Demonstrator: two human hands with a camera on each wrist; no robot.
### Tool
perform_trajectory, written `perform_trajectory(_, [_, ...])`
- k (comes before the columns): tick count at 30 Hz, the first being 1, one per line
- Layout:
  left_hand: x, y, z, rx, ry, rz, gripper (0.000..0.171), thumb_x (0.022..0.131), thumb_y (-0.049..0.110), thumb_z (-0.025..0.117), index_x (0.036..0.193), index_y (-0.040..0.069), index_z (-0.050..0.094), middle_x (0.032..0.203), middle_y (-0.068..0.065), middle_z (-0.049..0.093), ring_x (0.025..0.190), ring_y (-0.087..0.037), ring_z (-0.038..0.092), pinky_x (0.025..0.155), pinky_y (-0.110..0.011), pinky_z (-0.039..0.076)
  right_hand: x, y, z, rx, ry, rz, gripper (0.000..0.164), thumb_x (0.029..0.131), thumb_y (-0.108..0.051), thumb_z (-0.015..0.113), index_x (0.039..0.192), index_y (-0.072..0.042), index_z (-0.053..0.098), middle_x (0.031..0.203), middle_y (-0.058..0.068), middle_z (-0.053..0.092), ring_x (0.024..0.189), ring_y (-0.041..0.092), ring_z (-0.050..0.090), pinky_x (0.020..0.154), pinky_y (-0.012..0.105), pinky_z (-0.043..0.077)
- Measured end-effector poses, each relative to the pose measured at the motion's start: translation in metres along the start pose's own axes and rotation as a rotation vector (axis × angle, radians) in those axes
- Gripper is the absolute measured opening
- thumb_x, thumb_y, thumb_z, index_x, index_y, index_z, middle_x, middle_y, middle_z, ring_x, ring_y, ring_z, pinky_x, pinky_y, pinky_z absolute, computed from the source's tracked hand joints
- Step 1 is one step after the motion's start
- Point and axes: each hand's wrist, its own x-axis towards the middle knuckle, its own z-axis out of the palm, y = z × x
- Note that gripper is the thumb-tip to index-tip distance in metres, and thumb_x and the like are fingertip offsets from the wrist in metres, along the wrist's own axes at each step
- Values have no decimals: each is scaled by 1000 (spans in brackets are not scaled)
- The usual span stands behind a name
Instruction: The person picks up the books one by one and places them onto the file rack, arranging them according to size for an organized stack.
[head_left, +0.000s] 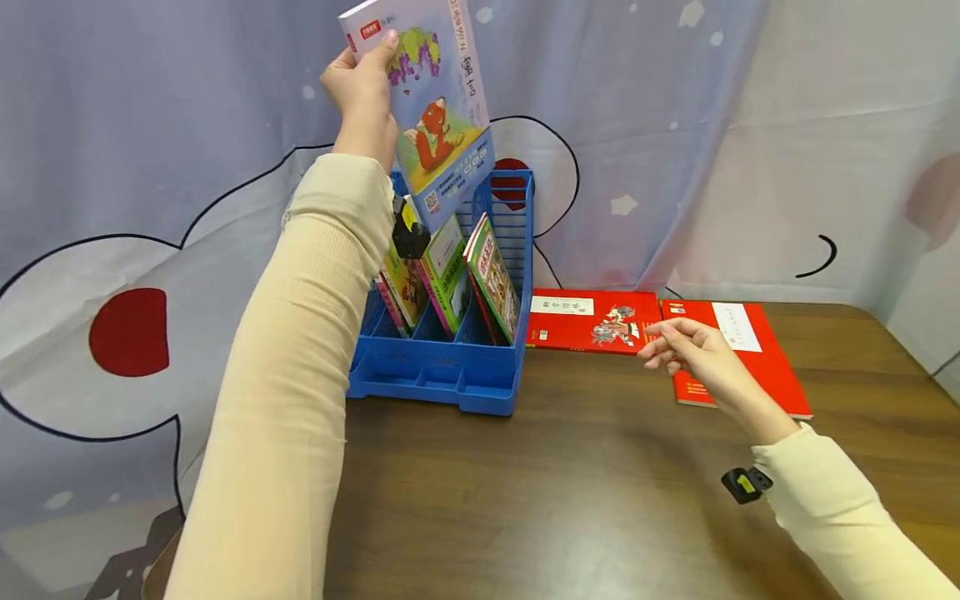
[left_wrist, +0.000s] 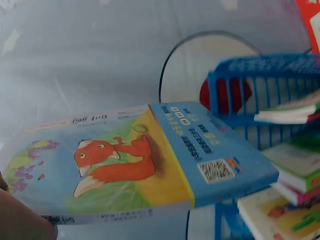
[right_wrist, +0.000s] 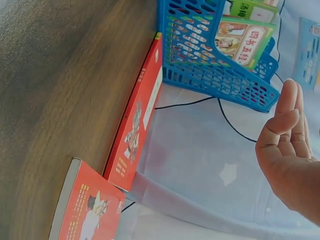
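Observation:
A picture book (head_left: 435, 108) with a fox and grapes on its cover hangs above the blue book rack (head_left: 480, 367). My left hand (head_left: 363, 92) grips it by its upper left edge, thumb on the cover. In the left wrist view the fox book (left_wrist: 115, 160) fills the lower middle, with part of the left hand (left_wrist: 22, 217) at the corner. Several thin books, among them a green one (head_left: 450, 279) and one with a patterned cover (head_left: 495, 279), lean in the rack's slots. My right hand (head_left: 693, 358) hovers over the table with loosely bent fingers, holding nothing.
Two red books lie on the brown table (head_left: 570, 483) right of the rack: one red book (head_left: 570, 321) against the curtain and another red book (head_left: 757, 367) farther right. A patterned curtain (head_left: 630, 150) hangs behind everything.

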Motion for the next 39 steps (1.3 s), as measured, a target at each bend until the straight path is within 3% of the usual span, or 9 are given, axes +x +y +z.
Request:
perform_trajectory(10, [19,14,-33,-81,138,175,22,84,9,70,104,1,69,95,-4,71,80,-9,63,70,-12,48,-1,0,3,20,1,-17,15,100,-26,45,105,-18,57,82,-9,71,73,6,69,58,16,49])
perform_trajectory(15, [23,3,-39,-106,214,241,19,84,9,70,101,0,69,101,-9,73,86,-13,68,72,-15,51,-1,1,4,16,-4,-7,15,101,-25,44,106,-18,56,82,-9,71,73,7,69,60,16,49])
perform_trajectory(20, [33,-24,-46,-96,239,289,20,83,6,71,101,-3,69,101,-13,72,83,-13,69,73,-17,52,-2,8,4,-14,12,-7,17,101,-28,44,108,-18,56,82,-11,71,73,6,68,59,16,49])
perform_trajectory(30, [39,-66,-68,-83,336,251,21,82,6,72,100,-4,70,99,-16,72,81,-18,70,73,-21,55,-6,7,10,61,-4,-36,15,101,-20,44,103,-20,59,82,-9,71,73,7,68,58,16,48])
perform_trajectory(35, [41,-83,-84,-114,350,211,20,81,5,72,99,-3,70,98,-16,72,81,-19,70,73,-24,55,-6,8,12,68,-18,-28,16,101,-20,44,103,-22,59,82,-9,71,72,6,68,58,15,48])
perform_trajectory(39, [41,-95,-97,-84,353,200,19,80,5,73,97,-3,71,98,-17,72,81,-20,71,74,-26,55,-5,9,13,55,-25,-11,16,101,-21,44,103,-23,59,82,-10,71,73,6,68,59,15,48])
